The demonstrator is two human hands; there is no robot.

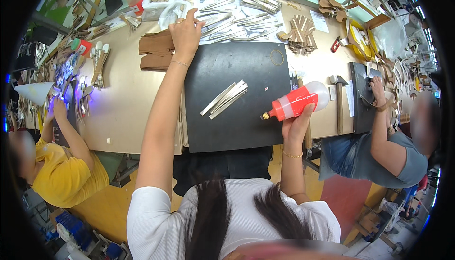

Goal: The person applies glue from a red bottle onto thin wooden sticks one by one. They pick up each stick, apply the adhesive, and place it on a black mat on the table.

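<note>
My right hand (296, 126) grips a red and clear squeeze bottle (296, 102), tilted with its narrow nozzle pointing left over the black work mat (227, 139). A small bundle of pale flat strips (224, 99) lies on the mat, left of the nozzle and apart from it. My left hand (186, 35) is stretched to the far side, past the mat's far left corner. Its fingers are apart, with nothing seen in them, beside many loose pale strips (237, 25) on white paper. Stacked brown leather pieces (157, 50) lie just left of that wrist.
A rubber band (277, 57) lies on the mat. Beyond it sits a pile of striped strips (301, 35). A hammer (339, 103) rests to the right, a white plastic bag (163, 6) at the far left. Co-workers sit on both sides, one in a yellow shirt (71, 174).
</note>
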